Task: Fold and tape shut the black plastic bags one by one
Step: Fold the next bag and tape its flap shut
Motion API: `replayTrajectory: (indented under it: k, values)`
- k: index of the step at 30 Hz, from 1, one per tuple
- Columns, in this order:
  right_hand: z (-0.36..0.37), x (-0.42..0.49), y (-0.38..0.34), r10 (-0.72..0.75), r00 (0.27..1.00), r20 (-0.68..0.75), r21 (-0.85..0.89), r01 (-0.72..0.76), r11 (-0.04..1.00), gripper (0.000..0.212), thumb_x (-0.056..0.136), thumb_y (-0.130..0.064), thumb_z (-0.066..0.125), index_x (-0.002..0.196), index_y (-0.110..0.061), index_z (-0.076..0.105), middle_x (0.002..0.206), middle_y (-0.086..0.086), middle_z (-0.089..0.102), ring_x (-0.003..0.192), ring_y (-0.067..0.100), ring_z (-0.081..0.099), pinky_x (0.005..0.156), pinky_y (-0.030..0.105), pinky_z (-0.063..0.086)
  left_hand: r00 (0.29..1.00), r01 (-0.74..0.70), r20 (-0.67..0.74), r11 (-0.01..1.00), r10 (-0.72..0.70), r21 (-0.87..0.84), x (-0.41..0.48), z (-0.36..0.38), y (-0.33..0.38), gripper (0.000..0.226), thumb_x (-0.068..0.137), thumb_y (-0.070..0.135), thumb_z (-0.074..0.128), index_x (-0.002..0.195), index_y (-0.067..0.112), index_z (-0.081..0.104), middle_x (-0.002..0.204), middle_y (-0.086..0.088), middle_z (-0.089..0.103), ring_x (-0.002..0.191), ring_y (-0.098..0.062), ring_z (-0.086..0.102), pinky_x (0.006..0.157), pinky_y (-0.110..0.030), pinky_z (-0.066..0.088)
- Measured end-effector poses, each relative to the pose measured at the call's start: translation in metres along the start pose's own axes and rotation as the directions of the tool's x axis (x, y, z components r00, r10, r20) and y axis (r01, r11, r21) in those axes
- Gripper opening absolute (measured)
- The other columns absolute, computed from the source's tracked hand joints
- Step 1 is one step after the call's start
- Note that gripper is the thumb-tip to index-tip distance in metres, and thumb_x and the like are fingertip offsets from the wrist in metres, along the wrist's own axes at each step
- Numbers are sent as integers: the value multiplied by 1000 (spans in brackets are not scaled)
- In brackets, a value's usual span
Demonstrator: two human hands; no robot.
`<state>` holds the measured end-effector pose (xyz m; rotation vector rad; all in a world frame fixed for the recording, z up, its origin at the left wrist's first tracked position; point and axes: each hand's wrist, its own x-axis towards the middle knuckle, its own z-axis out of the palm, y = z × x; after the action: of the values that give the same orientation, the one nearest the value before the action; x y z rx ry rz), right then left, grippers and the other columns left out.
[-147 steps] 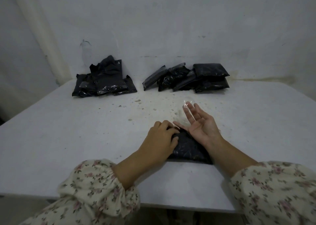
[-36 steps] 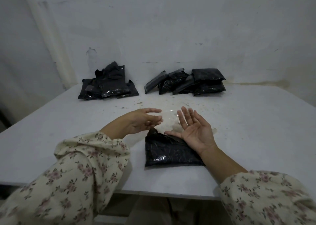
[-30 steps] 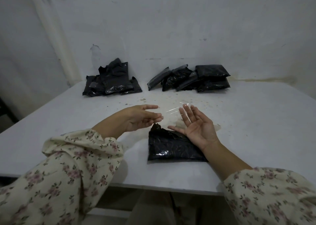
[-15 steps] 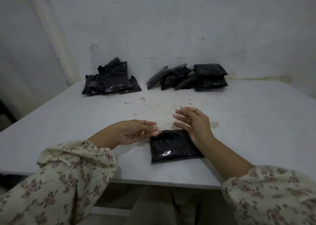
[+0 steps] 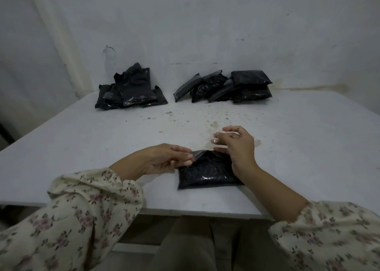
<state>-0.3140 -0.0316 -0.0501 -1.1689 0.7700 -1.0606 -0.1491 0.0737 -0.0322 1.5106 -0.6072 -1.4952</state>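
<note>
On my feed both hands sit low over the near edge of the table (image 5: 82, 139). The left hand (image 5: 162, 160) has its thumb and fingers (image 5: 182, 149) curled together, pinching one end of a clear tape strip (image 5: 202, 151). The right hand (image 5: 238, 145) is curled too, its fingertips (image 5: 217, 136) drawn in toward the thumb. It seems to hold the strip's other end, though the film is too faint there for me to be sure of the exact grip. The strip runs taut between the two sets of fingers.

The black bag (image 5: 207, 175) lies flat on the table just below the strip, its top edge right under the fingers of both hands and its body between the two wrists. The right wrist covers its right side.

Beyond the fingertips the pale grey tabletop is spotted with brownish stains (image 5: 213, 124) and small crumbs. Well past them, against the back edge, sit two heaps of black bags: a loose left pile (image 5: 129, 91) ahead of the left fingers and a stacked right pile (image 5: 228, 86) ahead of the right ones. Behind them rises a bare, scuffed white wall (image 5: 205, 23). Floral sleeves (image 5: 86, 207) cover both forearms nearest me.
</note>
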Motion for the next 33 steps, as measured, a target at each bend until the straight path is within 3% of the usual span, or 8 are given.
replayTrajectory:
  k: [4, 7, 11, 14, 21, 26, 32, 33]
  values:
    - [-9, -4, -7, 107, 994, 27, 56, -109, 993, 27, 79, 4, 71, 100, -6, 57, 83, 12, 70, 74, 21, 70, 74, 40, 57, 1000, -30, -2, 999, 30, 11, 0, 1, -1, 27, 86, 3, 63, 113, 8, 57, 86, -7, 72, 62, -6, 68, 38, -9, 39]
    - [-10, -3, -13, 130, 990, 50, 75, -134, 988, 27, 79, 0, 72, 101, -8, 57, 86, 12, 71, 74, 19, 71, 70, 38, 56, 999, -47, -8, 999, 47, 6, -1, 0, 4, 37, 77, 11, 68, 113, 12, 57, 92, -6, 74, 67, -7, 67, 40, -9, 39]
    - [-8, 0, -20, 130, 989, 70, 68, -135, 988, 26, 81, 0, 70, 101, -9, 57, 97, 14, 72, 82, 23, 73, 75, 40, 57, 990, -122, -78, 991, 117, -62, -5, -3, 22, 24, 90, 4, 59, 114, 10, 58, 88, -7, 75, 62, -7, 69, 38, -8, 41]
    - [-1, 4, -27, 119, 990, 71, 47, -122, 991, 23, 82, -2, 70, 98, -11, 57, 98, 13, 73, 84, 23, 73, 83, 41, 55, 977, -174, -123, 985, 173, -1, -7, -7, 34, 23, 90, 4, 60, 112, 12, 58, 87, -6, 75, 62, -5, 69, 37, -7, 38]
    - [42, 23, -34, 43, 988, 145, -137, -23, 990, 13, 87, -17, 68, 92, -17, 56, 95, 6, 73, 83, 19, 72, 73, 31, 47, 930, -252, -288, 967, 229, -45, -18, -36, 33, 23, 91, 2, 61, 110, 15, 56, 85, -6, 75, 61, -5, 70, 36, -7, 35]
    - [73, 44, -13, 110, 977, 184, -326, -45, 944, 19, 84, -24, 71, 82, -20, 53, 95, 2, 71, 85, 15, 61, 66, 26, 42, 876, -283, -412, 959, 251, -17, -12, -57, 21, 31, 88, 2, 65, 113, 15, 52, 81, -4, 75, 63, -6, 70, 36, -9, 30]
    - [88, 67, 10, 106, 989, 103, -425, -52, 904, 23, 79, -22, 76, 77, -19, 54, 87, -1, 67, 75, 18, 55, 70, 33, 45, 803, -328, -501, 941, 322, 79, 12, -57, 18, 32, 88, 2, 67, 111, 13, 48, 80, -5, 70, 51, -3, 66, 37, -14, 23]
    - [88, 70, 14, 105, 991, 84, -450, -56, 891, 24, 77, -25, 77, 76, -21, 54, 84, -4, 65, 77, 20, 56, 76, 37, 47, 791, -330, -510, 938, 338, 109, 16, -57, 19, 32, 87, 2, 67, 110, 14, 48, 80, -5, 70, 49, -3, 65, 37, -14, 24]
